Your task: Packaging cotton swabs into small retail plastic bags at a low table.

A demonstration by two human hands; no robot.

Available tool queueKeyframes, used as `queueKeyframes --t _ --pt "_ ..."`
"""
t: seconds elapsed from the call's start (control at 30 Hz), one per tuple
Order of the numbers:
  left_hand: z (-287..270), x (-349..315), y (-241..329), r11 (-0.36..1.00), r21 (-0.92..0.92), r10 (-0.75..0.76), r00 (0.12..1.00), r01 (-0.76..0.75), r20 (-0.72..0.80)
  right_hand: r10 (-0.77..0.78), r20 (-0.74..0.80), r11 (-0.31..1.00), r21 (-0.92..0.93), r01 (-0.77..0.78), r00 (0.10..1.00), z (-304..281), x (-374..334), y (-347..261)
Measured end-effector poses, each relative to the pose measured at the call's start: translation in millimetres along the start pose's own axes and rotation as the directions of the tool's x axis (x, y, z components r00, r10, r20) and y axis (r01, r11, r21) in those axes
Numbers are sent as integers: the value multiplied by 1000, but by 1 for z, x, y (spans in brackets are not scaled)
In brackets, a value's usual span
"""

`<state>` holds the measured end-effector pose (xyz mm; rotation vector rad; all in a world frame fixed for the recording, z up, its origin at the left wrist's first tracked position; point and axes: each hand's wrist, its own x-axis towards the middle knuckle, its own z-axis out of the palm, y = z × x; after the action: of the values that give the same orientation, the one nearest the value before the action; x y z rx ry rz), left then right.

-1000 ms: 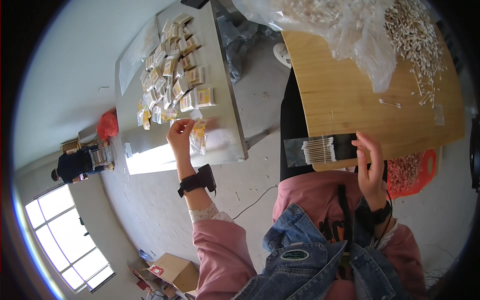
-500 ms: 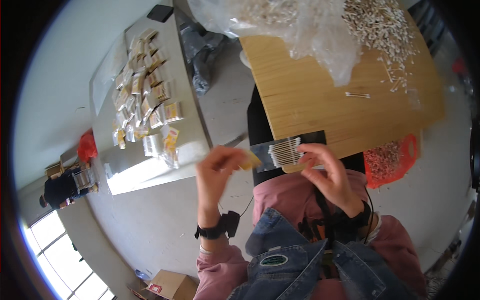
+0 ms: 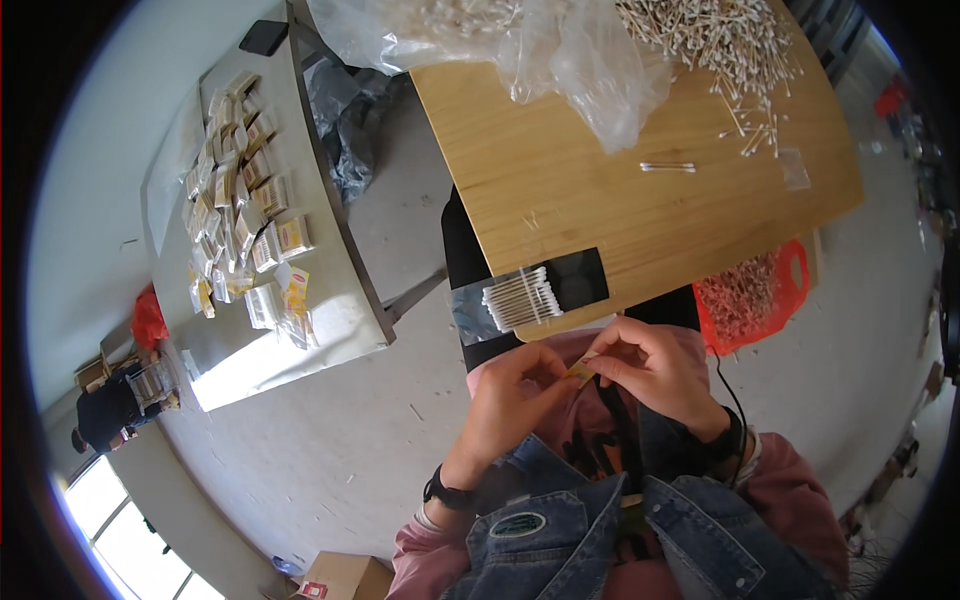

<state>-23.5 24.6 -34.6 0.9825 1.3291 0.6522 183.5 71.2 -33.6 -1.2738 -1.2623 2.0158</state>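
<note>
My left hand (image 3: 512,402) and my right hand (image 3: 652,366) meet in front of my body, below the table's near edge. Both pinch a small yellow card or paper (image 3: 581,372) between their fingertips; its lower part is partly hidden by the fingers. Just beyond my hands, a row of cotton swabs (image 3: 525,300) lies side by side on a dark flat piece (image 3: 582,277) at the table corner. A clear plastic film or bag (image 3: 474,308) sticks out to the left of the swabs, past the table edge.
The wooden table (image 3: 560,190) bears a heap of cotton swabs (image 3: 715,45), a clear plastic bag (image 3: 600,85) and two loose swabs (image 3: 667,167). A red bag (image 3: 755,297) hangs below its right side. Left, another table (image 3: 335,290) holds many packed swab packets (image 3: 240,190). A person (image 3: 105,410) is far left.
My left hand has moved right and down with the yellow piece. My right hand has left the swab row and joined it, now gripping the yellow piece too. The view has shifted.
</note>
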Motion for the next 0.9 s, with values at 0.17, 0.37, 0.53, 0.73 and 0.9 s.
queueKeyframes --t 0.17,0.37,0.53,0.73,0.9 --pt "-8 19 -7 954 264 233 913 -146 -336 -67 -103 992 -116 55 992 -2 30 6" --pt "-10 54 -32 755 645 538 674 -118 -506 -73 -293 997 8 79 953 9 57 13" --pt "-8 62 -41 785 609 504 686 -112 -525 -48 -265 992 -124 15 963 3 61 18" --pt "-10 62 -43 811 573 480 690 -115 -542 -29 -244 987 -158 -10 969 3 66 21" --pt "-10 63 -41 811 576 477 691 -107 -543 -78 -274 974 -227 15 959 10 72 20"
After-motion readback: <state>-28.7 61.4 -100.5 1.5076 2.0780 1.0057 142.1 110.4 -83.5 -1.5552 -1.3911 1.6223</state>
